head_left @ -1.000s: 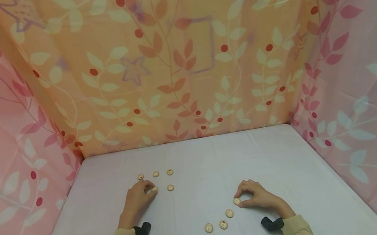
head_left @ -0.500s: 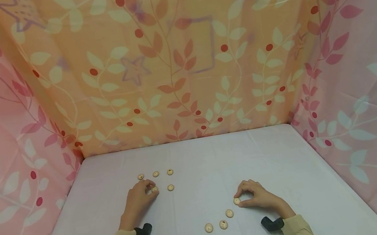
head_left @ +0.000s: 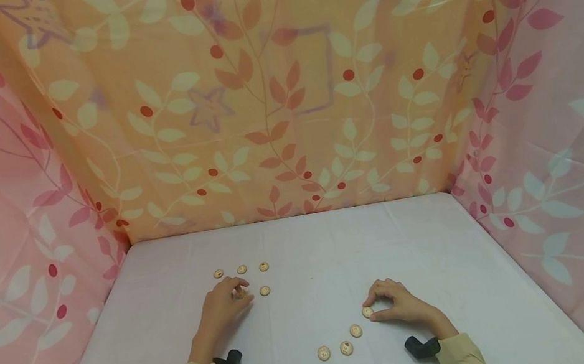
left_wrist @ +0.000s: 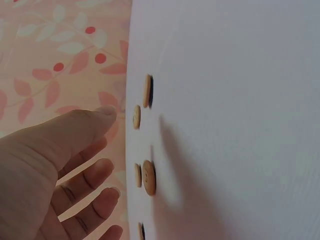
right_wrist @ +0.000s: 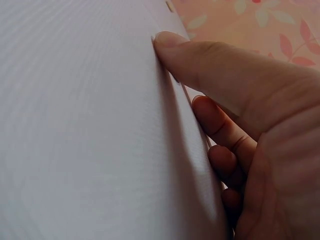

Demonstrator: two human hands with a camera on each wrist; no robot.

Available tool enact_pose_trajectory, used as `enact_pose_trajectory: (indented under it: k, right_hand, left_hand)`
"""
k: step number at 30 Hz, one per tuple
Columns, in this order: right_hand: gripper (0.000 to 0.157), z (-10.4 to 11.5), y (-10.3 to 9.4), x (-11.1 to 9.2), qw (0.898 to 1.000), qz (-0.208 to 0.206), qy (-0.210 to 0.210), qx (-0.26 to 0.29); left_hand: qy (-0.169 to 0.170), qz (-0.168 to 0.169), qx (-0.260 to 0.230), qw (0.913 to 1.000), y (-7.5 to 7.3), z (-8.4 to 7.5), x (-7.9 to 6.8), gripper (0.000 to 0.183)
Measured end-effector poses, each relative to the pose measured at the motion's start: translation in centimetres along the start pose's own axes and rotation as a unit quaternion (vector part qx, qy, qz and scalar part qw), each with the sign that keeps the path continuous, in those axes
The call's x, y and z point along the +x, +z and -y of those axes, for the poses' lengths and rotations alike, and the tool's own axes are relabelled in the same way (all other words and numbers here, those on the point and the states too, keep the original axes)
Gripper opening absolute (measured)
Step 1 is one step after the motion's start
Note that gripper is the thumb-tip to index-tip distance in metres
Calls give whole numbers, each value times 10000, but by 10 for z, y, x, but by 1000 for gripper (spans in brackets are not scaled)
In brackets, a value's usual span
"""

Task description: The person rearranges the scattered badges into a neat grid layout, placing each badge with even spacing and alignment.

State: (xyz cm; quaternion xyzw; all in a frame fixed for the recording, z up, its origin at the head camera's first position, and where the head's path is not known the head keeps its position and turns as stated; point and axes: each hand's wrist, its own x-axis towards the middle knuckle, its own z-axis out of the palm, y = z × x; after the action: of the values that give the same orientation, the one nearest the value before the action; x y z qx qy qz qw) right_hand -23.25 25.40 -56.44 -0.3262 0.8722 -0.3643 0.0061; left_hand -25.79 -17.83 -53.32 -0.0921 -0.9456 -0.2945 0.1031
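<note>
In the head view my left hand (head_left: pixel 223 303) is over the left group of round wooden buttons, thumb and fingers spread around one button (head_left: pixel 241 294) that they partly cover. The left wrist view shows that hand (left_wrist: pixel 70 170) with its fingers apart and lifted off the table, a button (left_wrist: pixel 149 178) lying flat near them. To its right lies another button (head_left: pixel 265 290). My right hand (head_left: pixel 398 304) pinches a button (head_left: pixel 367 312) between thumb and index finger at the table surface. In the right wrist view the thumb (right_wrist: pixel 200 60) hides that button.
Behind the left hand, a row holds a left button (head_left: pixel 218 273), a middle button (head_left: pixel 241 269) and a right button (head_left: pixel 264 267). Near the right hand lie more buttons (head_left: pixel 356 330) on the white tabletop (head_left: pixel 300 313). Patterned curtains (head_left: pixel 282 114) enclose the back and sides.
My left hand's thumb and fingers have parted from the button and the hand has shifted slightly right. The button stays in place on the table. My right hand has not moved.
</note>
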Motion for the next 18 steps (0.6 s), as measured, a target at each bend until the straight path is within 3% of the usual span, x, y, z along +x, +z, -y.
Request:
enact_pose_trajectory:
  k: [11, 18]
  right_hand:
    - [23, 0, 0, 0, 10000, 24, 66, -4]
    - [23, -1, 0, 0, 10000, 15, 31, -12]
  left_hand:
    - [109, 142, 92, 9998, 5, -24, -7, 26]
    - [439, 59, 111, 9990, 13, -34, -12, 23]
